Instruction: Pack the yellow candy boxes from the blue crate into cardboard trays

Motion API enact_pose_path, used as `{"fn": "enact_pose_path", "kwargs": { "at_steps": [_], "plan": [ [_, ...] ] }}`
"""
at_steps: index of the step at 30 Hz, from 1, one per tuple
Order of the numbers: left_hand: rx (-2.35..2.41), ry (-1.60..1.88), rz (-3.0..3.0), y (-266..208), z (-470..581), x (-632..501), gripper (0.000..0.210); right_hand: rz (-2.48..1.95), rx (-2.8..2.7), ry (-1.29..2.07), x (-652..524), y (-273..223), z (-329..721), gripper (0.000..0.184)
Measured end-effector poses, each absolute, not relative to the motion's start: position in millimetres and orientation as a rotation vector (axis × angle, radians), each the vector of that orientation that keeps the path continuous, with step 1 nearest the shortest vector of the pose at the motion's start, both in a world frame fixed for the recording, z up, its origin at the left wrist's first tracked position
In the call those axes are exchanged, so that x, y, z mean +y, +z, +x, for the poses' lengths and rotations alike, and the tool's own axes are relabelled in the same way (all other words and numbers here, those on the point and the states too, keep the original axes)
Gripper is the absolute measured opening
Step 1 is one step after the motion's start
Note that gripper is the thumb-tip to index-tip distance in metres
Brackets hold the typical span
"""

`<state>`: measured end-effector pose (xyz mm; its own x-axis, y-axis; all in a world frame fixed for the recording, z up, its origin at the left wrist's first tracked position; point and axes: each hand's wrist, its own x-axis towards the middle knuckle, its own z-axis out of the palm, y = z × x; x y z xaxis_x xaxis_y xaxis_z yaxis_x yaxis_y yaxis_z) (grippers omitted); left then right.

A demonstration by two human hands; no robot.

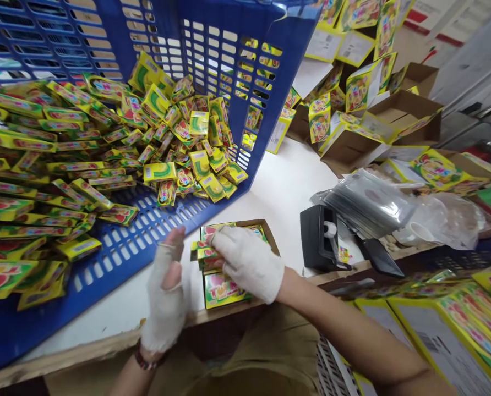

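Observation:
My right hand (249, 264), in a white fingerless glove, reaches over an open cardboard box (272, 237) at the table's front edge. Between its fingertips are a few small yellow-green candy packs (206, 253) with watermelon prints. More packs lie inside the box, partly hidden by this hand; a larger yellow-green printed panel (221, 291) shows at the near end. Just left of the box, my left hand (166, 291) is raised in a matching glove. Its thumb and fingers are apart, with nothing in them. A big blue basket (284, 66) leans beside it, holding a heap of similar packs (105, 137).
Right of the box stands a black tape dispenser (317, 236), with a stack of clear plastic sleeves (367, 201) behind it. Open cardboard boxes (353, 148) crowd the back right. Larger printed boxes (431, 330) sit below the table's edge at right.

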<state>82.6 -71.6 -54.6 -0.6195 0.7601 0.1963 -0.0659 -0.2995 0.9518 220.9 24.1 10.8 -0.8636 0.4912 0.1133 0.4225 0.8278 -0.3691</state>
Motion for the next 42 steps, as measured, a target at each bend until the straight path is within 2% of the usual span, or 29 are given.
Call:
{"fn": "enact_pose_path", "kwargs": {
  "at_steps": [2,4,8,12,15,17,20,25,30,35,39,42],
  "plan": [
    [1.508,1.822,1.047,-66,96,-77,0.061,-0.666,-2.836,0.265,11,-4,215,0.042],
    [1.550,1.751,1.142,-74,104,-80,0.064,-0.670,-2.839,0.218,7,-10,211,0.045],
    [1.571,1.750,1.278,-68,100,-85,0.061,-0.705,-2.791,0.563,31,15,230,0.040],
    [1.737,1.343,1.938,-58,93,-87,0.046,-0.975,-2.762,1.058,62,41,273,0.038],
    [1.729,0.970,2.354,-66,93,-90,0.044,-1.210,-2.934,1.116,67,33,291,0.028],
    [1.752,0.840,2.483,-77,93,-94,0.047,-1.180,-3.051,1.036,63,21,291,0.020],
    [1.745,0.849,2.535,-88,90,-99,0.051,-1.086,-3.048,1.026,57,9,283,0.016],
    [1.695,0.959,2.487,-94,90,-99,0.056,-1.225,-2.908,1.263,54,3,275,0.007],
    [1.650,1.063,2.414,-94,93,-95,0.059,-1.391,-2.419,1.170,42,-12,277,0.024],
    [1.594,1.177,2.372,-97,93,-93,0.063,-1.364,-1.889,1.273,33,-25,284,0.014],
    [1.568,1.210,2.354,-98,93,-91,0.065,-1.367,-1.865,1.180,31,-27,287,0.019],
    [1.561,1.216,2.356,-97,93,-88,0.067,-1.385,-1.934,1.229,35,-29,286,0.023]
  ]
}}
